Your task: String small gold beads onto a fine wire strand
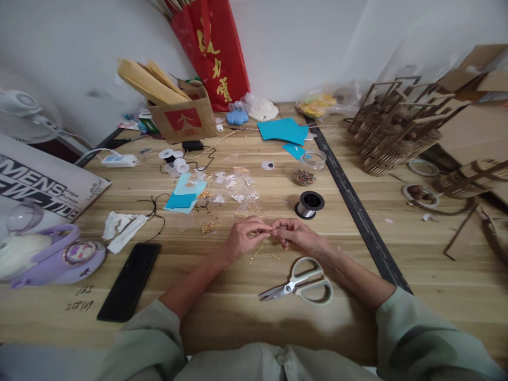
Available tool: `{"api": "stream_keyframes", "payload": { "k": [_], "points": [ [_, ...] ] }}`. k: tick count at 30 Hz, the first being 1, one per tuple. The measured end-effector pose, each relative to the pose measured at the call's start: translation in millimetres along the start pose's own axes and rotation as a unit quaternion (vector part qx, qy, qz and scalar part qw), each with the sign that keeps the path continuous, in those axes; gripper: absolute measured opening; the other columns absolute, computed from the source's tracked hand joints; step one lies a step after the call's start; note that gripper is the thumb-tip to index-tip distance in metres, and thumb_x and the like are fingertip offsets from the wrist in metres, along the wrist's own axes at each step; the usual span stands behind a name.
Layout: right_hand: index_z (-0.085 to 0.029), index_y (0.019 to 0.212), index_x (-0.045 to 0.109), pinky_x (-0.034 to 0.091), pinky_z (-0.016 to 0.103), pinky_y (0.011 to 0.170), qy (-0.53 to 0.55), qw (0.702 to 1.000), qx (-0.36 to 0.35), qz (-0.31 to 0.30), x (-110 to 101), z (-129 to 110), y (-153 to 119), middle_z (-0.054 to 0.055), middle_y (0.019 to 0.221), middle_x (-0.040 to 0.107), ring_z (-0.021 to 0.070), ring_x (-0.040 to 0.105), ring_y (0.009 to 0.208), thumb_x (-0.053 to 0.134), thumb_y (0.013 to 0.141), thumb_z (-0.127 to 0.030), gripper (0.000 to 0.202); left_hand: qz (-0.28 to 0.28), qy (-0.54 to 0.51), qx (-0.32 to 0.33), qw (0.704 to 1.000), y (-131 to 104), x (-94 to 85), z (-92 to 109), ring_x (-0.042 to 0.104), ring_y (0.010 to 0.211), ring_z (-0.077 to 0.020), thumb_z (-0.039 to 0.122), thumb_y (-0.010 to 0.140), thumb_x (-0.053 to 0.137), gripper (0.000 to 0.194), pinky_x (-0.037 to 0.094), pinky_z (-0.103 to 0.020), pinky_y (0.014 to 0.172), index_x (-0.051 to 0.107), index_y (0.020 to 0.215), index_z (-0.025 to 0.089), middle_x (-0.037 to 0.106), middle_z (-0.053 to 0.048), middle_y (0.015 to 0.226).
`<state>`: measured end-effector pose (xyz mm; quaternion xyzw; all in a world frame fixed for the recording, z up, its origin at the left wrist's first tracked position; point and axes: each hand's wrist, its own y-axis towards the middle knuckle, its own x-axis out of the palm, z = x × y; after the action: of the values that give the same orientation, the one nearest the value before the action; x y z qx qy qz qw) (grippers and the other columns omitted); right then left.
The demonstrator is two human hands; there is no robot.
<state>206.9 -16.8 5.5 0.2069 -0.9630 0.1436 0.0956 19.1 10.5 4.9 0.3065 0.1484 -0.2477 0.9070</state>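
One thin, gold-coloured strand (258, 252), knobbly and faintly shiny.

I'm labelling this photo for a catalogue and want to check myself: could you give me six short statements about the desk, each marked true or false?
1. The left hand and right hand have their fingertips close together. True.
2. The scissors are in the right hand. False: they lie on the table, with neither hand on them.
3. A thin gold strand shows on the near side of the hands. True.
4. The spool is bright red. False: it is black.
5. The phone lies to the left of the scissors. True.
6. The red bag is at the table's front edge. False: it stands at the back, by the wall.
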Motion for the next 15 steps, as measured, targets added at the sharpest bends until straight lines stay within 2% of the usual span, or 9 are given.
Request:
{"api": "stream_keyframes", "payload": {
  "k": [15],
  "points": [
    [-0.013,0.073,0.060,0.038,0.016,0.043,-0.001,1.000,0.016,-0.009,-0.5,1.4,0.1,-0.006,0.051,0.049,0.0047,0.043,0.045,0.071,0.069,-0.038,0.028,0.030,0.021,0.069,0.997,0.6,3.4,-1.1,0.060,0.062,-0.0126,0.014,0.078,0.064,0.007,0.049,-0.023,0.057,0.069,0.080,0.011,0.066,-0.008,0.068]
  ]
}}
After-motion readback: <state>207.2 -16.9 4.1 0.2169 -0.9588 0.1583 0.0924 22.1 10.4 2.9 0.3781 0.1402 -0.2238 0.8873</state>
